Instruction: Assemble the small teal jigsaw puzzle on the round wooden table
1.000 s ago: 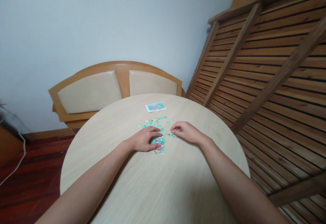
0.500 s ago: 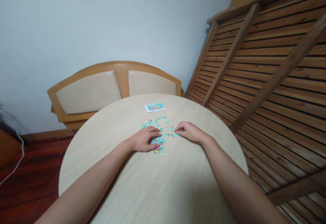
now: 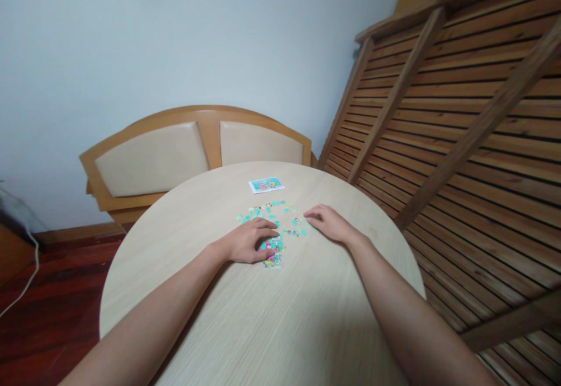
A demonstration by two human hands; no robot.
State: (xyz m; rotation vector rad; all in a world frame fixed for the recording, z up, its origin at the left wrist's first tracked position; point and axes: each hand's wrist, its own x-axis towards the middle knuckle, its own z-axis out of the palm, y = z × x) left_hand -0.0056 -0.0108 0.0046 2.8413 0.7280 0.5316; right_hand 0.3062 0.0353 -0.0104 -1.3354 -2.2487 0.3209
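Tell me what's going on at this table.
A person's left hand lies spread, partly covering a joined jigsaw section on the round table. The right hand is beside loose jigsaw pieces; whether it grips one is too small to tell. Beyond the pieces lies a cartoon picture sheet.

Pieces (image 3: pixel 272 216) on table (image 3: pixel 245 316), card (image 3: pixel 266 185) behind (headboard (image 3: pixel 214 140) beyond)
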